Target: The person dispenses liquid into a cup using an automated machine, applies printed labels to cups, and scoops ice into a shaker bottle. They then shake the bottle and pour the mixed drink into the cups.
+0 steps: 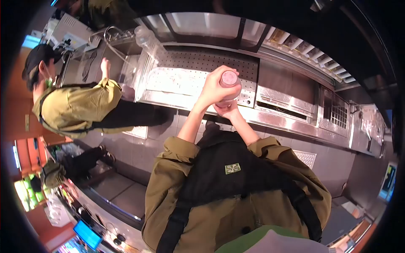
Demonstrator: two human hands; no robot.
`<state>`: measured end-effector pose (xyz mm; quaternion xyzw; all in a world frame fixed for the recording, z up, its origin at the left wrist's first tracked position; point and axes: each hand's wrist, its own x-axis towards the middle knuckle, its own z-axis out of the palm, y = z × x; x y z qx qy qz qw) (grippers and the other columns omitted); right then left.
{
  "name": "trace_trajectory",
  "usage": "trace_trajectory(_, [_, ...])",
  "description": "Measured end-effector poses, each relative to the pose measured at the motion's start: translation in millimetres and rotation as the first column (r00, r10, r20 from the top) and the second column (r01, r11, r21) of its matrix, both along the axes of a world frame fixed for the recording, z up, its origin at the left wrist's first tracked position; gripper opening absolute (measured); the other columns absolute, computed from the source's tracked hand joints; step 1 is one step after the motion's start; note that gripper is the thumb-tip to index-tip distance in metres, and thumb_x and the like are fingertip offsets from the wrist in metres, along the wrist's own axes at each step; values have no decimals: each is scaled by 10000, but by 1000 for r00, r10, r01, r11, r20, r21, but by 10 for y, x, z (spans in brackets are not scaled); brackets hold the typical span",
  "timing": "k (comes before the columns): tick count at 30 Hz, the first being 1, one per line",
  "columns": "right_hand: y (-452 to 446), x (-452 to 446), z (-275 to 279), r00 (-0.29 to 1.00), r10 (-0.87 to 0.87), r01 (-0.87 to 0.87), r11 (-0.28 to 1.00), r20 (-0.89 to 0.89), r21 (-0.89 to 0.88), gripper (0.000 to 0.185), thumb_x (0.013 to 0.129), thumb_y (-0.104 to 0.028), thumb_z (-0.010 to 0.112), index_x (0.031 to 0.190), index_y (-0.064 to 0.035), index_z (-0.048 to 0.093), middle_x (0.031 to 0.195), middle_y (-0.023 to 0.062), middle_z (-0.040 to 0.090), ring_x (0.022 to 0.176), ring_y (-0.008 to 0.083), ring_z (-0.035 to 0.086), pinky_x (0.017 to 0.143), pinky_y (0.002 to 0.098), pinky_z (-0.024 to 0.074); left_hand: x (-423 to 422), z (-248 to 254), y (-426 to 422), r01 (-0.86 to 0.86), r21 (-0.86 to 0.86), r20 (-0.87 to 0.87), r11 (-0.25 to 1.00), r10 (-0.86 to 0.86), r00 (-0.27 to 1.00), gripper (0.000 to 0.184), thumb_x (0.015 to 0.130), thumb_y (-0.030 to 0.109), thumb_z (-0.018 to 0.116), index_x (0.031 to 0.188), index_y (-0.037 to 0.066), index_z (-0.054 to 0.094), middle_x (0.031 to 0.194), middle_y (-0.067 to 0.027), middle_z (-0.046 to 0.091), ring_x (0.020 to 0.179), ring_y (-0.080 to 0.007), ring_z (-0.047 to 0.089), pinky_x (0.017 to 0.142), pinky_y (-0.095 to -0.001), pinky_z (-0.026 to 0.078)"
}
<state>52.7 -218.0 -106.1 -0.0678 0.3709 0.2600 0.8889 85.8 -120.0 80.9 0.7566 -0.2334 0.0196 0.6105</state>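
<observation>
Head view: wearer's two bare hands at a stainless-steel counter (168, 99), both on one cup.
Cup (230, 96): cylindrical, its pale pinkish round end facing the camera; held over the counter's front edge, at the right end of the perforated panel (244, 63). Contents cannot be determined.
Left hand (216, 86): at the cup's upper part; fingers curled round the side, thumb laid across the near face.
Right hand (228, 110): at the cup's lower part; fingers bent against it, partly hidden by the cup, so their full grip cannot be told.
Perforated panel: set into the counter; its left part is washed out by glare.
Clear vessels (145, 39): near the panel's back left corner.
Faucet (108, 35): curved, further left, by the sink.
Counter, right of panel: a flat metal cover (287, 86), then a bay with a wire grid (338, 114) towards the right end.
Co-worker (78, 105): left of the wearer, black cap and olive-yellow shirt, one hand extended over the sink area.
Second person (69, 166): lower left, dark trousers, well apart from the wearer.
</observation>
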Motion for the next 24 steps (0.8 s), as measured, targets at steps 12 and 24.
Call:
trace_trajectory(12, [33,134,-871,965,117,-88,987,235,-132,639,884,-541,179,1208,-38,402,1177,193,472,980,297,555,844,478,469,280,-332,158,31,-59,119,998,-24,993,261,620,100,723,835,53,584,831,-75,638,866,-238,613,771,-340,476])
trace_trajectory(24, [19,63,754,636,651,535,14,414,-844,980,532,-270,824,1289,-25,252,1266,180,379,1179,302,415,953,378,370,222,-441,67,-121,-74,226,990,135,965,338,656,49,735,928,40,534,830,-93,652,854,-200,636,756,-303,495])
